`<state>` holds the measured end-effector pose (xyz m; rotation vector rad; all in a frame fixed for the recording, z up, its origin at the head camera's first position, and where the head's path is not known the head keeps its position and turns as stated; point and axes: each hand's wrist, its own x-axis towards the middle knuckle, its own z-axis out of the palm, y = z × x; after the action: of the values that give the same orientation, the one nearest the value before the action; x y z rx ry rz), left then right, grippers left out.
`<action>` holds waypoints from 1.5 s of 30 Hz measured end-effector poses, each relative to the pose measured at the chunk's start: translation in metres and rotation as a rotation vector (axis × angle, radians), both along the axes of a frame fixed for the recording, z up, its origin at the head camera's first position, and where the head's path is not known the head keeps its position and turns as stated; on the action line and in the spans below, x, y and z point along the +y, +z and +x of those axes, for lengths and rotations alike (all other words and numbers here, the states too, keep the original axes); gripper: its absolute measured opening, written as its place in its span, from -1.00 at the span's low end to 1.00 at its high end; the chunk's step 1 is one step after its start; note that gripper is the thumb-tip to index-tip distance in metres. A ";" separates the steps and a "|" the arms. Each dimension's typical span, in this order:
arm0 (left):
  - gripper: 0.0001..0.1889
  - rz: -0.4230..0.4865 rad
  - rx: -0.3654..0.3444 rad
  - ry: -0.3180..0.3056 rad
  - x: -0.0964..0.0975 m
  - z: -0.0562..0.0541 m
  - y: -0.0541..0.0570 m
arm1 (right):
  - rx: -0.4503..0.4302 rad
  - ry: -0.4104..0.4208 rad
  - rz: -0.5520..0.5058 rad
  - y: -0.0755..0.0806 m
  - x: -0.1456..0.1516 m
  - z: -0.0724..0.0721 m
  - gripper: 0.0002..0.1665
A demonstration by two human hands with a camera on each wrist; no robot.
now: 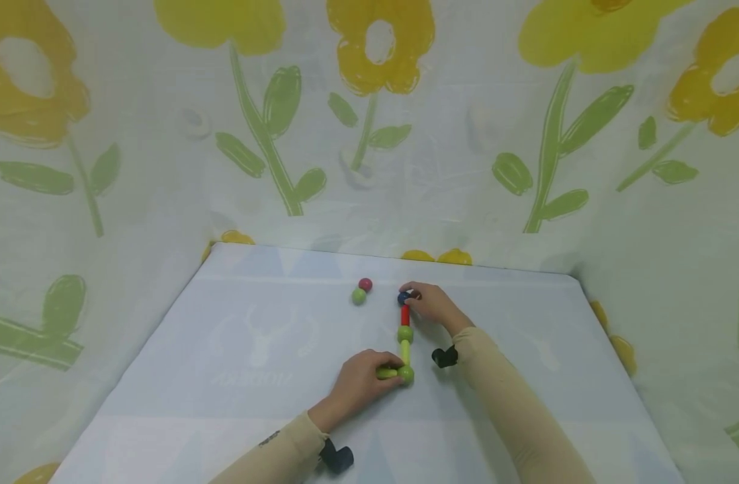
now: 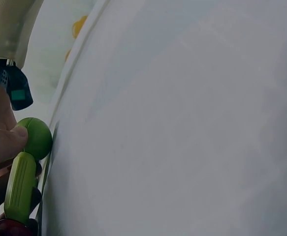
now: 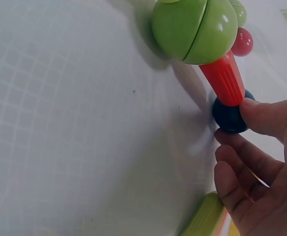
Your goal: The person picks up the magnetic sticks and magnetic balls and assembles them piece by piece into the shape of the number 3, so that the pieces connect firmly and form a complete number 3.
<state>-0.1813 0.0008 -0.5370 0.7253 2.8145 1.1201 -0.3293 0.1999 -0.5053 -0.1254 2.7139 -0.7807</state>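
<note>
1. R. hand (image 1: 434, 306): thumb + fingers pinch the glossy dark-blue plastic-looking ball (image 3: 228, 118), far end of the run. We see no gap at the ridged red plastic-looking rod (image 3: 224, 81) beside it; full seating can't be confirmed.
2. L. hand (image 1: 359, 380): thumb + fingertips pinch the glossy green plastic-looking corner ball (image 1: 408, 374), near end. A ridged yellow-green plastic-looking rod (image 2: 19, 189) runs from it, partly under the hand, to a dark-red round plastic-looking ball (image 2: 11, 227).
3. Between hands: red rod meets a glossy green plastic-looking middle ball (image 1: 405, 334); a slim yellow-green plastic-looking upright rod (image 1: 405, 352) links that to the corner ball. Run is approx. straight.
4. Loose, left of dark-blue ball on the white patterned table (image 1: 164, 390): a small round red ball (image 1: 365, 285) just beside a light-green one, both glossy.
5. Rec.: we'd brace the corner ball, push dark-blue ball straight along the rod's axis, no twist. Sideways force may, in our judgement, pop the middle joints; check each by gentle tug.
</note>
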 end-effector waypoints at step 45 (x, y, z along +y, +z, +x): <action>-0.73 -0.024 -0.004 0.009 0.002 0.001 0.001 | 0.166 -0.014 -0.058 0.002 0.038 0.016 -0.62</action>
<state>-0.1804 0.0028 -0.5365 0.7085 2.8253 1.0863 -0.3129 0.2378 -0.5032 -0.1921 2.8511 -0.8898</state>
